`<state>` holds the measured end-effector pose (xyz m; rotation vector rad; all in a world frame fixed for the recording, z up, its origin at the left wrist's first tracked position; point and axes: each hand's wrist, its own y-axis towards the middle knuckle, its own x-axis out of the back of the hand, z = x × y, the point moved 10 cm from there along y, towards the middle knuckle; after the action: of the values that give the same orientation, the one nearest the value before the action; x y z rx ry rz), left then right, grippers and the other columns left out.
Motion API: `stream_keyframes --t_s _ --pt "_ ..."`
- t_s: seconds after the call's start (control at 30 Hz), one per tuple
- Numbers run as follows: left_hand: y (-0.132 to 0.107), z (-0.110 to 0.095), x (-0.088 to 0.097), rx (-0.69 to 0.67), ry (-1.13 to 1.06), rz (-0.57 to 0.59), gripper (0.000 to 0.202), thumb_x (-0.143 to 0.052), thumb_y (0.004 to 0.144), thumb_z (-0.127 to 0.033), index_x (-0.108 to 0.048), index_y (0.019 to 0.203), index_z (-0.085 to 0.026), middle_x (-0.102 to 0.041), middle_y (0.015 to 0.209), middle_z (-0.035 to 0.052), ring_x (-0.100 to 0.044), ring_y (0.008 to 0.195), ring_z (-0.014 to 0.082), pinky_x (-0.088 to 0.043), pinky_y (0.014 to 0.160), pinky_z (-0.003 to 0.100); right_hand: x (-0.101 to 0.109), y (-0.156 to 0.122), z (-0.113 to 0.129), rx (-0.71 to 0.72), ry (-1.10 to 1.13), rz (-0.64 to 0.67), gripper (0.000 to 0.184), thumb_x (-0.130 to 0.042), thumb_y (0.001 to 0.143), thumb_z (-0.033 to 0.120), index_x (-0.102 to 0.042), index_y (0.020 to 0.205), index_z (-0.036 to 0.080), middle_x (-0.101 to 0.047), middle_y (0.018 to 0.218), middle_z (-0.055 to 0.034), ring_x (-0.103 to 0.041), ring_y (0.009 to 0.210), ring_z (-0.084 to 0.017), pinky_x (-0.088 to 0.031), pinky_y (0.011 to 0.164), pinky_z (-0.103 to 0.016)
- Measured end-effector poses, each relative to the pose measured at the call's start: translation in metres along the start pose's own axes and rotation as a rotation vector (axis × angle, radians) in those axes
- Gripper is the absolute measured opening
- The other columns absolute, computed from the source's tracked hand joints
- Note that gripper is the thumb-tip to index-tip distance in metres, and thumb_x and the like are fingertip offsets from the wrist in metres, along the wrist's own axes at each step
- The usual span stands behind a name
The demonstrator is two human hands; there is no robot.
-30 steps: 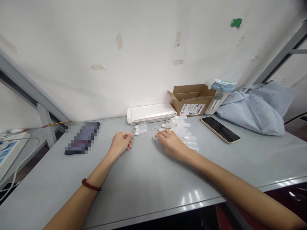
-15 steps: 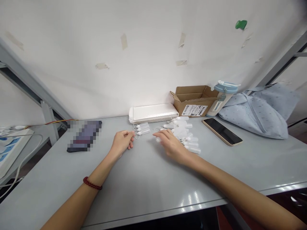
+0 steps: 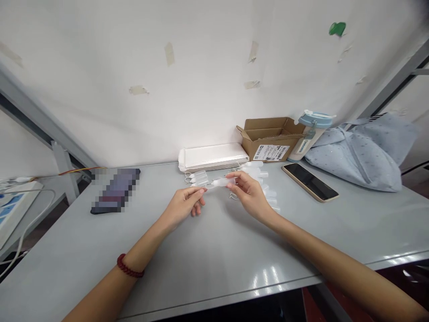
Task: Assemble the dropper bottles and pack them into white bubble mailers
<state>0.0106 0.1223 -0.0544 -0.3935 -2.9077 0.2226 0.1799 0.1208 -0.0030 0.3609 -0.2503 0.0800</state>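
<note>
Between my hands is a small translucent plastic tube (image 3: 221, 182) with a white cap and a thin string loop at its left end. My right hand (image 3: 250, 194) grips the tube's right end between thumb and fingers. My left hand (image 3: 186, 203), with a dark red braided bracelet (image 3: 130, 267) on the wrist, pinches at the string end. Just beyond the left hand, several like tubes (image 3: 200, 178) lie side by side, loops to the left. A loose pile of more tubes (image 3: 264, 181) lies behind the right hand, partly hidden by it.
White flat boxes (image 3: 214, 156) lie against the wall, beside an open cardboard box (image 3: 268, 145). A blue-lidded cup (image 3: 306, 138), a light blue bag (image 3: 355, 156) and a phone (image 3: 310, 182) are on the right. A blurred-out dark device (image 3: 115, 192) lies left, near a power strip (image 3: 16, 205).
My right hand has brought a tube up from the pile side and toward the left hand. My left hand has moved right and now meets the tube's string end.
</note>
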Motion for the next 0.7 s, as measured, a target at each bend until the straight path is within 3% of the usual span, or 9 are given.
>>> stream_keyframes --t_s 0.23,0.43,0.7 --pt "0.000 0.007 -0.003 0.071 -0.208 0.056 0.040 -0.052 0.083 -0.049 -0.061 0.102 -0.015 -0.057 0.070 0.0000 -0.050 0.052 0.0083 -0.038 0.046 0.022 -0.009 -0.003 0.006 0.061 0.044 0.083 0.016 -0.054 0.083 0.025 -0.058 0.099 0.022 -0.056 0.097 -0.0037 -0.052 0.076 -0.013 -0.044 0.066 -0.028" --pt "0.001 0.008 0.003 0.065 -0.207 0.028 0.026 -0.062 0.078 -0.036 -0.065 0.093 -0.015 -0.055 0.070 -0.0010 -0.048 0.052 0.0073 -0.038 0.048 0.022 -0.011 -0.004 0.008 0.088 0.030 0.096 0.016 -0.053 0.084 0.022 -0.058 0.099 0.023 -0.056 0.098 -0.0037 -0.052 0.078 -0.013 -0.044 0.070 -0.029" --pt "0.000 0.004 0.002 0.021 -0.225 0.053 0.022 -0.064 0.077 -0.035 -0.066 0.087 -0.015 -0.057 0.079 0.0019 -0.051 0.060 0.0084 -0.040 0.053 0.022 -0.007 -0.004 0.011 0.115 -0.041 0.048 0.015 -0.053 0.084 0.021 -0.059 0.098 0.023 -0.056 0.094 -0.0036 -0.052 0.080 -0.015 -0.045 0.068 -0.029"
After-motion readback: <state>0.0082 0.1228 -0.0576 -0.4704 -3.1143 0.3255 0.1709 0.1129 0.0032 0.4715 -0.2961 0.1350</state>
